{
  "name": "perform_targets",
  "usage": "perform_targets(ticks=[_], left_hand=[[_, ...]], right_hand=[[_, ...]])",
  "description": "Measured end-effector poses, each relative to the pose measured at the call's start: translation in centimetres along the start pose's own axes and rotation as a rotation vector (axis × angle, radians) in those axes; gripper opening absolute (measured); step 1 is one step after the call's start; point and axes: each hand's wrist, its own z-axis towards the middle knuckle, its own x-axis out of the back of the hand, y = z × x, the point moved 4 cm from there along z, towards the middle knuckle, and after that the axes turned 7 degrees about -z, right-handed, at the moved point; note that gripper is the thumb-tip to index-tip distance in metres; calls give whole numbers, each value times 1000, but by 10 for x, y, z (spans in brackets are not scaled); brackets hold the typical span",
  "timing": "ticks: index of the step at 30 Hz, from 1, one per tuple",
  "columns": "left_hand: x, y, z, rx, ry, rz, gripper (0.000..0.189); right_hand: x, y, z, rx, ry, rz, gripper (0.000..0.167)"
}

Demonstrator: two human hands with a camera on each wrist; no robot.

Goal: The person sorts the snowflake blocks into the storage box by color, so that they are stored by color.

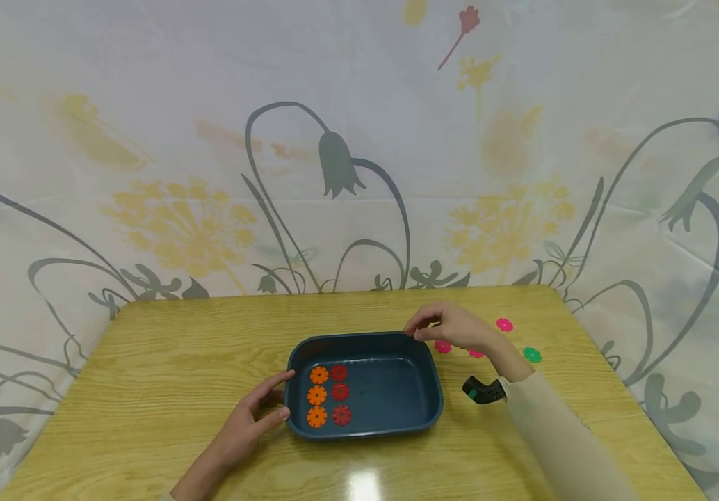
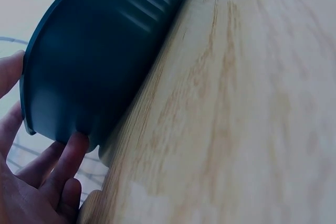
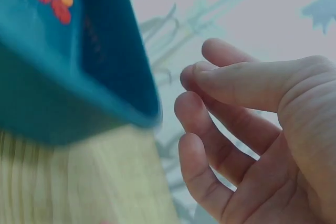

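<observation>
A dark blue rectangular tray (image 1: 384, 396) sits on the table. Inside at its left end lie three orange flower-shaped discs (image 1: 317, 395) and, beside them, three red flower-shaped discs (image 1: 340, 392), in two columns. My left hand (image 1: 243, 428) holds the tray's left end, thumb and fingertips at the rim; in the left wrist view other fingers touch the outer wall (image 2: 89, 51). My right hand (image 1: 456, 327) is over the far right corner, fingers loosely bent. In the right wrist view its thumb meets a finger (image 3: 191, 108), with nothing visible between them.
Right of the tray, partly below my right hand and forearm, lie pink flower discs (image 1: 505, 325) and a green one (image 1: 532, 355). A black wrist camera (image 1: 483, 391) juts from my right wrist. Behind the wooden table (image 1: 209, 341) hangs a flower-patterned cloth (image 1: 359, 229).
</observation>
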Motion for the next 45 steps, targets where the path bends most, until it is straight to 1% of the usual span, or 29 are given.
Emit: perform_targets(ticks=[2,4,6,8,14,19,21,26,29,31,34,36,38,41,43,45], left_hand=[[0,0,0,-9,-6,-3,51],[0,1,0,-27,-14,-2,51],[-1,2,0,-43,-21,-6,51],[-1,3,0,-47,-21,-9,51],[-2,4,0,-31,-17,-18,52],[-2,5,0,-31,-26,-13,52],[-2,5,1,-29,-23,-7,51],[-2,5,2,-17,-19,1,50],[-2,5,2,-12,-20,1,50],[-2,5,2,-11,-21,0,50],[-2,5,3,-16,-21,-3,50],[-2,5,3,-22,-21,-5,50],[-2,6,3,-26,-22,-8,51],[-2,6,2,-30,-24,-8,51],[-2,5,1,-31,-21,-8,51],[-1,5,1,-32,-15,-2,50]], right_hand=[[5,11,-10,-40,33,9,18],[11,22,-19,-62,66,11,19],[15,41,-27,-88,97,19,21],[19,54,-36,-111,127,22,24],[32,81,-68,-184,206,86,32],[41,102,-97,-241,298,113,35],[44,110,-109,-267,343,97,36],[51,128,-141,-337,467,15,37],[55,136,-156,-366,531,-35,35],[57,140,-163,-384,560,-76,34],[58,146,-169,-414,571,-135,33],[57,150,-170,-433,541,-151,36],[56,153,-171,-444,496,-132,40],[54,157,-170,-447,434,-76,44],[54,159,-170,-443,416,-39,45],[54,159,-169,-444,406,-28,46]])
